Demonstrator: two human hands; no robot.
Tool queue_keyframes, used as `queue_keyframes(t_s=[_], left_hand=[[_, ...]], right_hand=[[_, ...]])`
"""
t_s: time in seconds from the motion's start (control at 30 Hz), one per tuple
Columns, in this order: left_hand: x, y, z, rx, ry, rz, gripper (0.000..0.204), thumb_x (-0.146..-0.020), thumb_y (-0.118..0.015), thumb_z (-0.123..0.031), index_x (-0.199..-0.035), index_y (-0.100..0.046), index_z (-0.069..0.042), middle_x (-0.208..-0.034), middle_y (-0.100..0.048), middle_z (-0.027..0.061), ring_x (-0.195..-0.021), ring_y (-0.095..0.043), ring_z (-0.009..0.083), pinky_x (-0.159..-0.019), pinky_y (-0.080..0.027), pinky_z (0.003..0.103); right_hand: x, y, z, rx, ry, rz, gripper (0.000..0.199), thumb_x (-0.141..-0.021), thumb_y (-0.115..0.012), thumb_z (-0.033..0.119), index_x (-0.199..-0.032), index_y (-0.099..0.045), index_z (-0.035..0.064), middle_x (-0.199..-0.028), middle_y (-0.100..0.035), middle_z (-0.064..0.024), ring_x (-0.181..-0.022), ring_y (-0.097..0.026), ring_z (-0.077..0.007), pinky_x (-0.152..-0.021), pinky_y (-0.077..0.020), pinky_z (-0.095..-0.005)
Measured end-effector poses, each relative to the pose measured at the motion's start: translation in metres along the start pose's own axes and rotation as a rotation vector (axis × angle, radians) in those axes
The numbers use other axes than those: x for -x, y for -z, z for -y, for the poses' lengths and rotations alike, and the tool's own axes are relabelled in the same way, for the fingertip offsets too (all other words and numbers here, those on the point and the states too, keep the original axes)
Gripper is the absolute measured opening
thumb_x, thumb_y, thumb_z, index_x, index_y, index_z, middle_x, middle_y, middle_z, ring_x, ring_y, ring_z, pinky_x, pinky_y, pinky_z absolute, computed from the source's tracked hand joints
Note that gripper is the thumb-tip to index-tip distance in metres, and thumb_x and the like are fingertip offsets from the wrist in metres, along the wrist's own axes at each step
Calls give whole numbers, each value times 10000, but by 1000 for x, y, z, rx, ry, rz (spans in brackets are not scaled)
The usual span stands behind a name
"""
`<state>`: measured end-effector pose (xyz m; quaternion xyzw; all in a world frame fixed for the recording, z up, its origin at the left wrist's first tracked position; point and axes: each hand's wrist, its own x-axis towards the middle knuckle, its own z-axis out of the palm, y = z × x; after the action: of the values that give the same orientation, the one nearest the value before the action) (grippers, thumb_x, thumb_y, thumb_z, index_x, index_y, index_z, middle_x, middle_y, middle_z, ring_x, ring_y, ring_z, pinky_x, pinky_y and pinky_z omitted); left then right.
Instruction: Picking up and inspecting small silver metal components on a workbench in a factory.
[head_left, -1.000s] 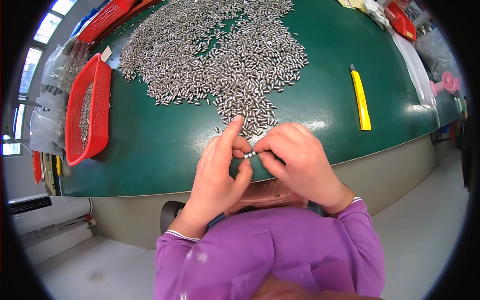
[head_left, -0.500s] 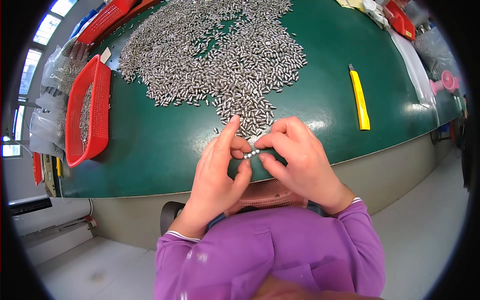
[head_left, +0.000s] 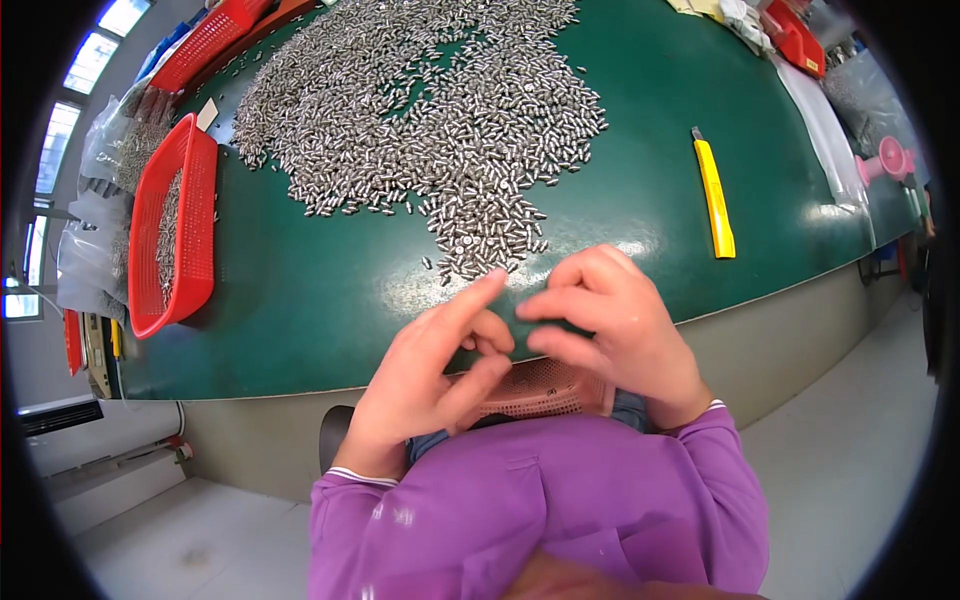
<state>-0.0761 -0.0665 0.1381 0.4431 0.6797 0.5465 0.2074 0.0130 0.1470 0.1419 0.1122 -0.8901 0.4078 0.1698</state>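
My left hand (head_left: pixel 425 375) and my right hand (head_left: pixel 615 325) hover close together at the near edge of the green table (head_left: pixel 300 300), above a pink perforated basket (head_left: pixel 545 388) on my lap. The left index finger points forward and its other fingers are loosely spread. My right fingertips curl toward the left hand, and no metal piece shows between them. A large heap of small silver metal pins (head_left: pixel 450 130) is spread over the table just beyond my hands.
A red mesh basket (head_left: pixel 185 230) with more pins lies at the left edge. To the right is a yellow utility knife (head_left: pixel 714 195). Clear plastic bags (head_left: pixel 90 240) hang off the left side. Red trays and a pink object (head_left: pixel 885 160) sit at the far rim.
A small silver piece was pinched between the fingertips of both hands before. It no longer shows, and the hands have drawn slightly toward my body, over the pink basket.
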Motion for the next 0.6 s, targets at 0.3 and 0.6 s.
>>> queue_keyframes(t_s=[0.3, 0.6], left_hand=[[-3, -13, 9, -274, -22, -326, 734, -800, -547, 131, -1493, -341, 2, -982, -634, 75, -893, -564, 171, -796, -480, 301], [-10, -14, 5, -621, -104, -335, 746, -776, -605, 96, -1479, -381, -15, -1117, -679, 102, -1056, -540, 289, -964, -419, 405]], right_hand=[[3, -5, 6, 252, 3, 0, 281, -746, -740, 56, -1021, -711, 106, -910, -545, -65, -831, -548, -258, -706, -471, -361], [-1, 9, -3, 401, -187, -363, 152, -768, -754, 80, -904, -685, 81, -919, -596, -79, -884, -583, -286, -745, -485, -394]])
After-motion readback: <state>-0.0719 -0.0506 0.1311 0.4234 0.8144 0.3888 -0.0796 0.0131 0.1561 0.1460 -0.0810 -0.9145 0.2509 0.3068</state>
